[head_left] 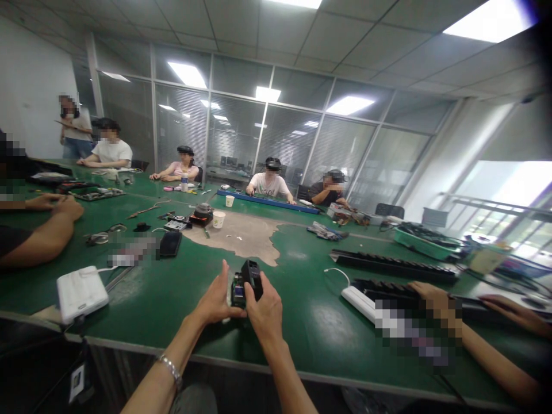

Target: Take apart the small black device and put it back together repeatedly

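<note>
Just above the green table, a small black electronic device (pixel 252 276) with a box-like black housing is tilted between my hands. An exposed circuit board with connectors (pixel 237 288) shows on its left side; I cannot tell whether the two parts are joined. My right hand (pixel 266 313) wraps around the housing, thumb on its near face. On the board's left is my left hand (pixel 214 296), its fingers stretched upward and apart and its thumb extended below the board. Whether the left palm touches the board is unclear. A silver bracelet (pixel 171 369) circles my left wrist.
A white box with a cable (pixel 81 293) and a dark phone (pixel 171 244) lie leftward. Paper cups (pixel 218 219) stand beyond. A white power strip (pixel 360 302), black slotted rails (pixel 394 268) and a co-worker's hands (pixel 431 293) are at right. Other people sit around the table.
</note>
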